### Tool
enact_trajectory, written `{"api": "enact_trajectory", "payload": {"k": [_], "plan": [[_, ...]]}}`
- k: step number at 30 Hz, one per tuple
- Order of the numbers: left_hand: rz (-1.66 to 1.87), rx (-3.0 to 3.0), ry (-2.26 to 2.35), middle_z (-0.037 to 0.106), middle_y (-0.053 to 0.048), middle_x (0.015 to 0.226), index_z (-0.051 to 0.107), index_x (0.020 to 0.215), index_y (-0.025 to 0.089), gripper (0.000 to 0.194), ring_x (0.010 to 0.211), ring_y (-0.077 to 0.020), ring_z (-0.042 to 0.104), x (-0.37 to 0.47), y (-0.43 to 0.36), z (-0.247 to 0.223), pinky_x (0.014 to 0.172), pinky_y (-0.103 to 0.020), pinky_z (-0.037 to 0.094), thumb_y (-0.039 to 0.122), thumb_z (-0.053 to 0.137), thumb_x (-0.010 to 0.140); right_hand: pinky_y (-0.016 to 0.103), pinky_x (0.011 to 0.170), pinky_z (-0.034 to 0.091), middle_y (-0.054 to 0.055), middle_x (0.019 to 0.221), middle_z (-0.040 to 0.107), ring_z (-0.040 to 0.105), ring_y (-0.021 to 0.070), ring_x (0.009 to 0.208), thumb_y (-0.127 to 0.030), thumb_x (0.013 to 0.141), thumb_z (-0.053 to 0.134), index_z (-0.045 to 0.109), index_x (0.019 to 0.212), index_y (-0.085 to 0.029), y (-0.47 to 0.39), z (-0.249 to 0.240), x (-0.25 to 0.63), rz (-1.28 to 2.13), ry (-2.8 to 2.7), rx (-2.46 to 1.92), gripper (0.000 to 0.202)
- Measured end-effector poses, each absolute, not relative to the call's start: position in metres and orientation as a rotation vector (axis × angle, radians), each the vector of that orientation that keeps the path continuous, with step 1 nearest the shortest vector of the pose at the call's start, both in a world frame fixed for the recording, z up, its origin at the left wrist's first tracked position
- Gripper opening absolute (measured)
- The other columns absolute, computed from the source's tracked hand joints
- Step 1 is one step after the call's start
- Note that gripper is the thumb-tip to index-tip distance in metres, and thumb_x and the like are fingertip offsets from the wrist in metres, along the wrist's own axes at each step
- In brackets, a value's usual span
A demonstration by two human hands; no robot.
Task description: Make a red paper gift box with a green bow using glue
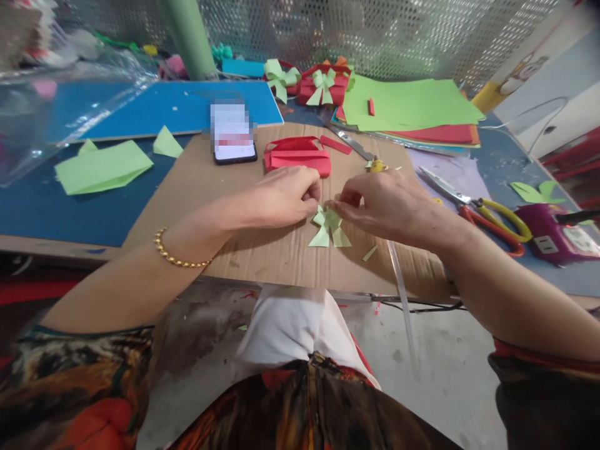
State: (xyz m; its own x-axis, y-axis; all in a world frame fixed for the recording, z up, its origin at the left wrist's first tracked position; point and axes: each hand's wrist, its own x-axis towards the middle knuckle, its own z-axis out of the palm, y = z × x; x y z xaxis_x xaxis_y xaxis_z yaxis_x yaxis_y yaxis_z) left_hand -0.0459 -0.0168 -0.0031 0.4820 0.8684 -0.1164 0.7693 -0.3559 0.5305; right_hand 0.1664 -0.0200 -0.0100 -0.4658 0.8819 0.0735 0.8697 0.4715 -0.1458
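A light green paper bow (329,226) is between my two hands, low over the cardboard sheet (281,262). My left hand (293,195) has its fingers curled closed at the bow's upper left edge. On the other side my right hand (375,199) pinches the bow's upper right part with thumb and forefinger. The bow's top loops are partly covered by my fingers. Just beyond my left hand sits a small red paper bag (297,155) with a folded flap. A glue gun with a yellow nozzle (376,165) lies partly hidden behind my right hand, its clear glue stick (398,275) trailing over the table edge.
Scissors (487,219) with yellow and orange handles lie at right beside a purple power strip (557,231). A phone (233,131) rests at the back left. Green paper sheets (407,103) and finished red bags with bows (323,86) stand at the back.
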Motion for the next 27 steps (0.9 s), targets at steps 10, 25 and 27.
{"api": "enact_trajectory", "payload": {"k": [10,25,27], "plan": [[0.504,2.011,1.212,0.069,-0.005,0.081,0.059,0.08,0.021,0.039,0.08,-0.0185,0.069,-0.049,-0.015,-0.001,0.075,-0.031,0.052,0.048,0.069,0.104,0.032,0.066,0.043,0.002,0.07,0.067,0.063,0.0187,0.072,-0.029,0.092,0.065,0.068,0.076,-0.023,-0.029,0.001,0.164,0.451,-2.203,-1.43,0.017],[0.656,1.708,1.108,0.071,-0.002,0.069,0.066,0.074,0.018,0.017,0.061,-0.013,0.067,-0.046,-0.026,0.003,0.059,-0.024,0.053,0.015,0.071,0.089,0.028,0.058,0.041,0.0,0.075,0.068,0.055,0.0122,0.063,-0.033,0.091,0.07,0.071,0.087,-0.02,-0.034,-0.015,0.168,0.705,-1.835,-1.212,0.013],[0.686,1.683,1.102,0.071,-0.001,0.066,0.064,0.072,0.018,0.019,0.06,-0.0122,0.066,-0.045,-0.026,0.001,0.059,-0.023,0.053,0.014,0.072,0.09,0.028,0.06,0.043,0.0,0.076,0.069,0.057,0.0123,0.064,-0.033,0.089,0.072,0.074,0.092,-0.019,-0.033,-0.017,0.167,0.744,-1.812,-1.21,0.014]]}}
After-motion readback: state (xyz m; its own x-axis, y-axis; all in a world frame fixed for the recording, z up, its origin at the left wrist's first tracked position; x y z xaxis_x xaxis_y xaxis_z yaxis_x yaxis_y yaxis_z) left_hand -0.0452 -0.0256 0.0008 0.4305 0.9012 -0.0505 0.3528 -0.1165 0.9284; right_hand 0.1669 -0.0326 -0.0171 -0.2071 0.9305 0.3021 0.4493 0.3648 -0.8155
